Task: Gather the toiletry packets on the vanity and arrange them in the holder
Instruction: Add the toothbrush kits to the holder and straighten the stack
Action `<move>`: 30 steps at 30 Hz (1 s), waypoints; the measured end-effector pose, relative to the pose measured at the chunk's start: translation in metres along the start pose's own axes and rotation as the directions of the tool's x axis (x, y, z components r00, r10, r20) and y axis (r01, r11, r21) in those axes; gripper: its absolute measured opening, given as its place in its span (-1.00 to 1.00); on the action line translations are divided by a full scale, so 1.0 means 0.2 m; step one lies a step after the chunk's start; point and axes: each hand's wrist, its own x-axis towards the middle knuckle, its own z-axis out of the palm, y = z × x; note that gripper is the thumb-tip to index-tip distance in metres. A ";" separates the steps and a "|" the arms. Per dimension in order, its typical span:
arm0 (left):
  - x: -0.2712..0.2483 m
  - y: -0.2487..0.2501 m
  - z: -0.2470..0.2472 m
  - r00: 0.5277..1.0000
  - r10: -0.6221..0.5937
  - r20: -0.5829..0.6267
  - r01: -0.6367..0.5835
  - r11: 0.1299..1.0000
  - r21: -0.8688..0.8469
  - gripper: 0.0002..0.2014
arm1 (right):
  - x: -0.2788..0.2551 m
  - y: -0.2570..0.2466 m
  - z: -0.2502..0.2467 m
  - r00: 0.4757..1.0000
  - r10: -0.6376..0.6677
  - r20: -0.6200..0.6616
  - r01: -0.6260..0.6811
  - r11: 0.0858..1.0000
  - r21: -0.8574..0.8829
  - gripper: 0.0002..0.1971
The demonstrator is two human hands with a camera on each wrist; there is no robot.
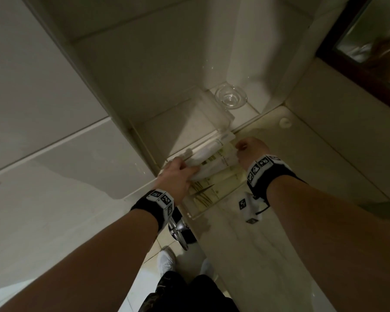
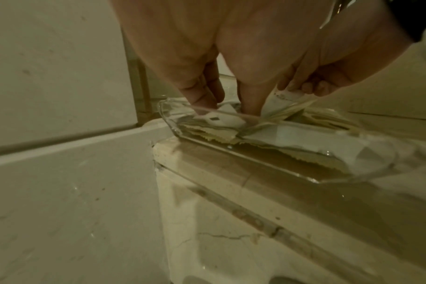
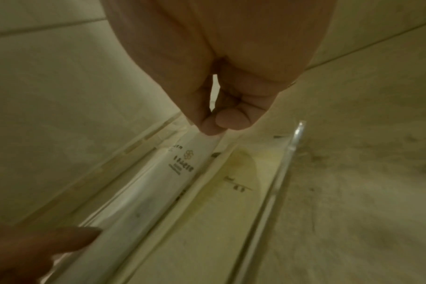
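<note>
A clear acrylic holder (image 1: 203,213) sits on the marble vanity ledge against the tiled wall. Inside lie white toiletry packets (image 1: 212,154) and yellowish packets with a green leaf print (image 1: 206,190). My left hand (image 1: 189,171) reaches into the holder's left end, its straight fingers (image 2: 253,103) pressing down on the white packets (image 2: 226,120). My right hand (image 1: 238,146) is at the far right end, where thumb and forefinger (image 3: 207,126) pinch the tip of a long white packet (image 3: 173,173). A yellowish packet (image 3: 231,182) lies beside it, inside the holder's rim (image 3: 287,153).
A clear glass dish (image 1: 231,95) stands on the ledge behind the holder, and a small white round cap (image 1: 285,122) lies to its right. A dark mirror frame (image 1: 347,52) is at the upper right. A chrome fitting (image 1: 178,228) juts out below the vanity edge.
</note>
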 end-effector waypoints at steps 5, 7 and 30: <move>0.00 -0.01 0.00 1.000 -0.004 0.009 0.005 1.000 -0.007 -0.53 | 0.04 -0.01 -0.02 0.996 -0.042 -0.081 0.045 0.998 0.034 -0.75; 0.02 0.00 0.01 0.998 0.000 0.057 -0.004 0.998 0.062 -0.50 | 0.07 -0.02 -0.02 0.996 -0.050 -0.079 0.051 0.999 0.019 -0.72; -0.03 0.00 -0.04 0.983 -0.182 -0.036 0.183 0.983 0.021 -0.57 | 0.09 -0.04 -0.01 0.969 -0.220 0.115 0.237 0.956 -0.171 -0.57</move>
